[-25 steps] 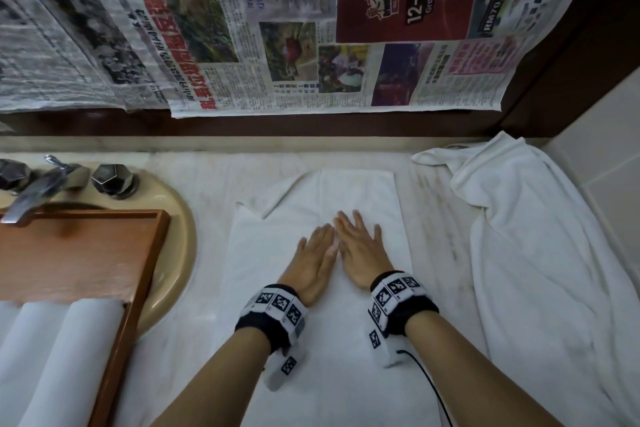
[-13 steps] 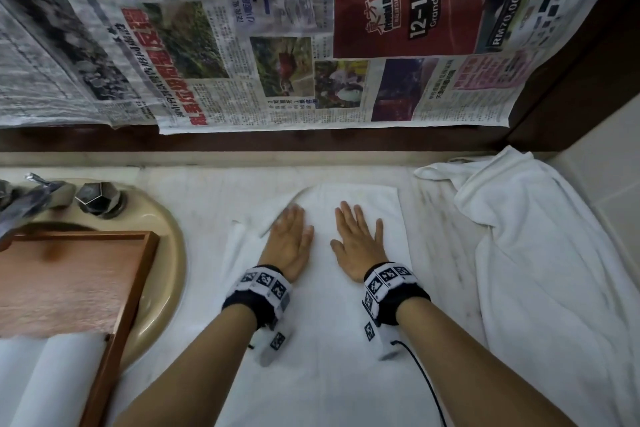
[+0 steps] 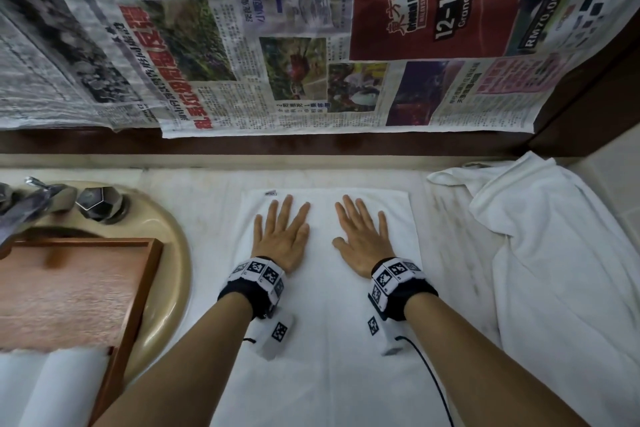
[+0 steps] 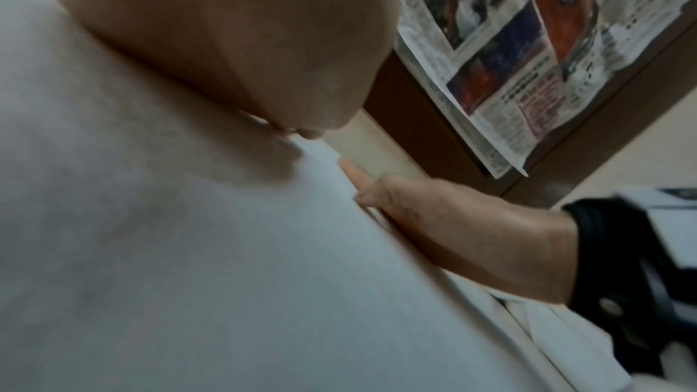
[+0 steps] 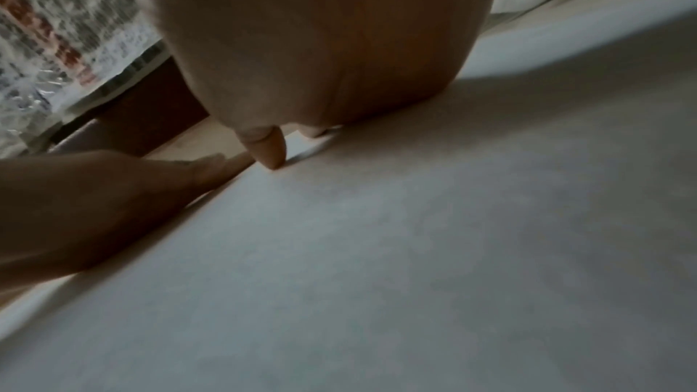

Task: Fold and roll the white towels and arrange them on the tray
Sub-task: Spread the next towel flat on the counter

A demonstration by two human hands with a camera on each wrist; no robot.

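From the head view, the folded towel [image 3: 325, 305] lies as a long white strip on the pale marble counter [image 3: 207, 184], its long axis running from 6 o'clock to 12 o'clock, the far short edge square to the wall and a small label [image 3: 270, 193] at its far left corner. The left hand [image 3: 281, 236] and right hand [image 3: 362, 239] lie palm down on the far end of the strip, side by side but apart, fingers straight, slightly spread and pointing to 12 o'clock; neither grasps anything. Both wrists wear black bands with checkered marker blocks. At 9 o'clock the wooden tray [image 3: 138, 288] rests over the beige sink [image 3: 173, 253], with rolled towels [image 3: 59, 388] at its near end. At 3 o'clock a loose towel [image 3: 554, 270] lies crumpled, soft and creased. Newspaper [image 3: 277, 45] hangs on the wall at 12 o'clock.

From the left wrist view, the left hand [image 4: 226, 34] presses flat on the nubby white terry of the folded towel [image 4: 226, 279]; the right hand [image 4: 452, 225] lies flat at 3 o'clock.

From the right wrist view, the right hand [image 5: 320, 40] is flat on the folded towel [image 5: 415, 264], thumb tip touching the cloth; the left hand [image 5: 94, 204] lies at 9 o'clock.
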